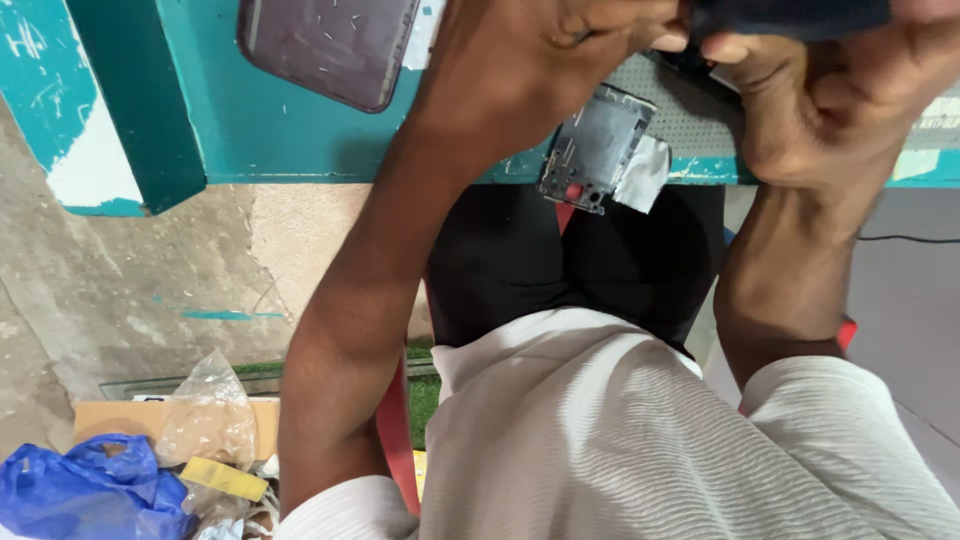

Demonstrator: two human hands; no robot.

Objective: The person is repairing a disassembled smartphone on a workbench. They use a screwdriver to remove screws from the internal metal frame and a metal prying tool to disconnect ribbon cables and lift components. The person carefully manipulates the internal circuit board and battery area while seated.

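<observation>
Both my hands are raised close to the camera at the top of the head view. My left hand [520, 60] and my right hand [820, 90] pinch a dark flat object [790, 15] between them at the top edge; most of it is cut off, so I cannot tell what it is. Below the hands, a grey phone frame with exposed parts [598, 148] lies at the edge of the teal table [260, 130]. A scrap of silver foil [645, 172] lies beside the frame. A dark phone panel with scratches [330, 45] rests on the table to the left.
The teal table leg [130, 100] stands at the left on a concrete floor [120, 290]. At the bottom left lie a blue plastic bag [85, 490], a clear bag [210, 415] and a cardboard piece [110, 418]. A black cable [905, 239] runs at the right.
</observation>
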